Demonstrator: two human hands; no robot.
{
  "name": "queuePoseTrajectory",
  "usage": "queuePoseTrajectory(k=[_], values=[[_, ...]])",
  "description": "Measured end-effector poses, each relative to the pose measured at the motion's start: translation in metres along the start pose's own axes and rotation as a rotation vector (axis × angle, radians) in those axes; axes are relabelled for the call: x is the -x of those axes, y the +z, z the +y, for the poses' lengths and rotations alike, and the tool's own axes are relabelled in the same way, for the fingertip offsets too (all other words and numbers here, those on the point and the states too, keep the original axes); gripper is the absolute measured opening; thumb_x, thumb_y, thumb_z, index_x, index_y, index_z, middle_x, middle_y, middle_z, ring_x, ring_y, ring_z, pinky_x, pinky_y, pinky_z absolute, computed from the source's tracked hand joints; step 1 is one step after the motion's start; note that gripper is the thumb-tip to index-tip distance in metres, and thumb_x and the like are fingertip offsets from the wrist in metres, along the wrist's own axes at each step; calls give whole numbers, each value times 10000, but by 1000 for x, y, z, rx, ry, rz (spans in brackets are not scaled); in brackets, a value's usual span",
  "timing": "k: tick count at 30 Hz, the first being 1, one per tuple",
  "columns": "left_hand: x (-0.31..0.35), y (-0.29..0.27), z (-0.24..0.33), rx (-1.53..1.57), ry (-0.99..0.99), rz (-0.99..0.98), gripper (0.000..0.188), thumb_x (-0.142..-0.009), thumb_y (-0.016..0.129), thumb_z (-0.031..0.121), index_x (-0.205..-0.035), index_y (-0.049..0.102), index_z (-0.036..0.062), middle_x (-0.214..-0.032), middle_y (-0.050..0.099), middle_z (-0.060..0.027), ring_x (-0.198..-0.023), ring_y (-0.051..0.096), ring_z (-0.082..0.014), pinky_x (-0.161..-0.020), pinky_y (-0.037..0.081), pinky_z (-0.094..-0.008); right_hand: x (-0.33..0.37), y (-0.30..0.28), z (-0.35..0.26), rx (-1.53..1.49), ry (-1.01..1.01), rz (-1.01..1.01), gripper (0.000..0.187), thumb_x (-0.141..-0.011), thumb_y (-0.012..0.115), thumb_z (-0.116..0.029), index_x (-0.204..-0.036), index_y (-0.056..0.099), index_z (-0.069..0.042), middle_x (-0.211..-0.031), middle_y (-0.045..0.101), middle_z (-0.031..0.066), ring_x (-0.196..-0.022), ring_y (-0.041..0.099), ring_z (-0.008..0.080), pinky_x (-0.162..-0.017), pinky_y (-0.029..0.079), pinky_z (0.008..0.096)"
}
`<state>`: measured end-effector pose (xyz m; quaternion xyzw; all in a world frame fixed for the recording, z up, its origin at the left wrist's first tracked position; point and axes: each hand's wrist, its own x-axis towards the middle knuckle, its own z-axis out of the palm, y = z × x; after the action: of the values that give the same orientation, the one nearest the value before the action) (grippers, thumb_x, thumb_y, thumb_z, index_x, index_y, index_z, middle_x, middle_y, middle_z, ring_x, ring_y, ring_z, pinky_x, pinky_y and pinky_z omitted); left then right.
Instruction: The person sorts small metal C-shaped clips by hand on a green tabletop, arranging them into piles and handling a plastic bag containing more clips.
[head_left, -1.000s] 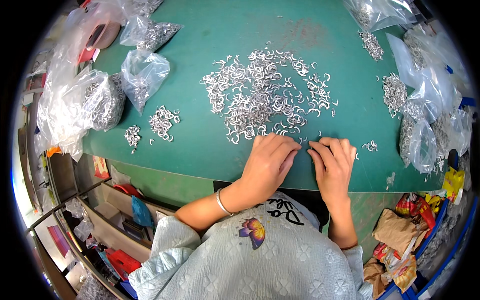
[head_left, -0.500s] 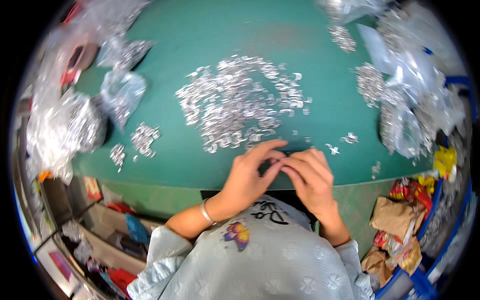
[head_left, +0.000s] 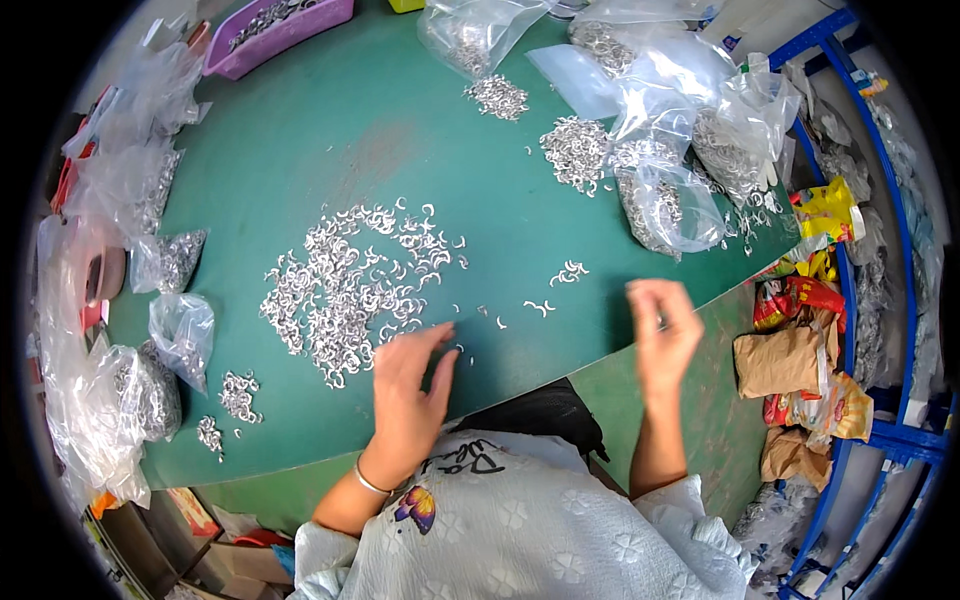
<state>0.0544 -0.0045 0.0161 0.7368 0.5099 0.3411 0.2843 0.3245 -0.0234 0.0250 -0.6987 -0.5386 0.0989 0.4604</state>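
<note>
Crescents [head_left: 340, 300], small and silvery, are lying heaped on the green worktop [head_left: 480, 210]; clear bags [head_left: 182, 335] are crowding its sides, blue shelving [head_left: 900, 436] standing rightward. The hands, meeting a moment ago, are parting: left hand [head_left: 408, 375] spreading open beside the heap, right hand [head_left: 663, 335] hovering, its grip unclear.

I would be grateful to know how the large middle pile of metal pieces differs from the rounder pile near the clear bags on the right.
The middle pile is larger and spread out, while the rounder pile is smaller and compact. Green shows through gaps in the middle pile; the rounder pile is packed closer. The left hand is at the middle pile's near edge; neither hand is near the rounder pile. Both are small, silvery, curved pieces.
</note>
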Motion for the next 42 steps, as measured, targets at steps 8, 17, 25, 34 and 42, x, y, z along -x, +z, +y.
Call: queuePoseTrajectory(k=[8,17,25,34,42], values=[[-2,3,-12,-249,39,60,258,-778,729,-4,-1026,664,34,-1011,611,-83,-958,558,-265,-842,368,-366,-65,-54,127,476,10,270,81,-852,699,-59,-910,716,-6,-868,672,104,-778,594,242,-731,478,347],[1,7,-26,-270,26,94,260,-769,746,48,-1018,674,55,-1001,597,-82,-951,545,-266,-825,359,-381,-52,-44,100,242,-140,511,136,-928,636,-52,-1031,706,2,-971,679,86,-845,615,168,-765,485,285],[-1,15,-24,-323,23,108,210,-778,755,98,-974,681,79,-972,576,-55,-940,534,-250,-808,343,-395,4,31,-30,-50,-507,-316,167,-762,715,52,-925,685,27,-888,665,120,-784,609,269,-710,460,367],[8,17,-22,-232,134,30,172,-771,735,48,-931,677,75,-972,578,-38,-942,545,-232,-803,337,-389,16,78,-43,66,-494,-531,289,-793,718,-62,-1078,680,-30,-1142,609,89,-1026,547,301,-825,425,416],[16,0,-23,-225,53,73,213,-777,727,33,-982,683,66,-1050,601,-51,-976,562,-227,-806,339,-381,23,69,-52,290,-546,-797,417,-834,705,-180,-1235,635,-95,-1415,463,72,-1335,371,353,-1065,280,564]])
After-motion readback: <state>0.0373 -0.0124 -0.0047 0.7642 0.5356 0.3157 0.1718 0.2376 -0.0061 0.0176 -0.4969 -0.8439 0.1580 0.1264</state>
